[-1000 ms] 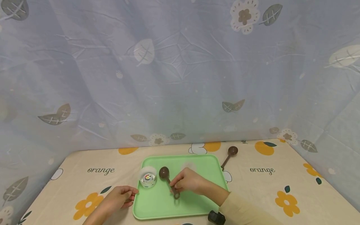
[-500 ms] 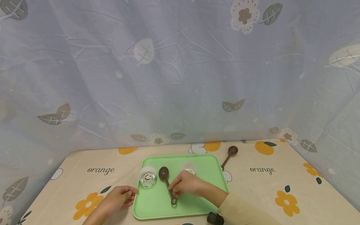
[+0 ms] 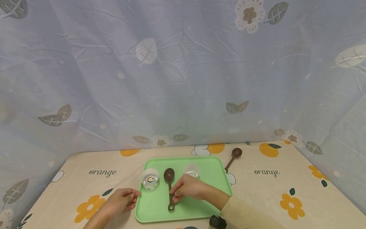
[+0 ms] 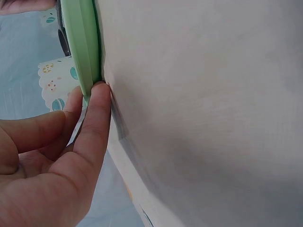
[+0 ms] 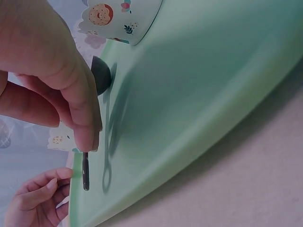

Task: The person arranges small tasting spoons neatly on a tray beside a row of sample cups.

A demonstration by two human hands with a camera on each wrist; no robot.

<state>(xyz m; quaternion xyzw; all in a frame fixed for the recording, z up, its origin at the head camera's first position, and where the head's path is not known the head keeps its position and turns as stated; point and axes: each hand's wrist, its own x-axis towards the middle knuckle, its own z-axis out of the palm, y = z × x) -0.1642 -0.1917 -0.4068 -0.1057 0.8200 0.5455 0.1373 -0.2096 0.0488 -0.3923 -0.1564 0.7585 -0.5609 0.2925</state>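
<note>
My right hand (image 3: 187, 187) pinches the handle of a brown measuring spoon (image 3: 169, 175) over the green tray (image 3: 160, 216). The spoon's round bowl points away from me and its ringed handle end toward me. In the right wrist view, the handle end of the spoon (image 5: 85, 172) is a little above the tray, with a shadow beneath. My left hand (image 3: 121, 202) touches the tray's left rim with its fingertips; in the left wrist view, the left hand's fingers (image 4: 92, 125) meet the green edge and the thumb stays off it.
A white patterned paper cup (image 3: 150, 184) stands at the tray's left. A second white cup (image 3: 191, 169) is partly hidden behind my right hand. Another brown spoon (image 3: 236, 153) lies on the tablecloth beyond the tray's right side. A curtain (image 3: 183, 79) hangs behind the table.
The spoon has turned in my right hand, from slanting to nearly straight, its handle end swinging left and toward me. My right hand has shifted slightly left. The left hand stays put.
</note>
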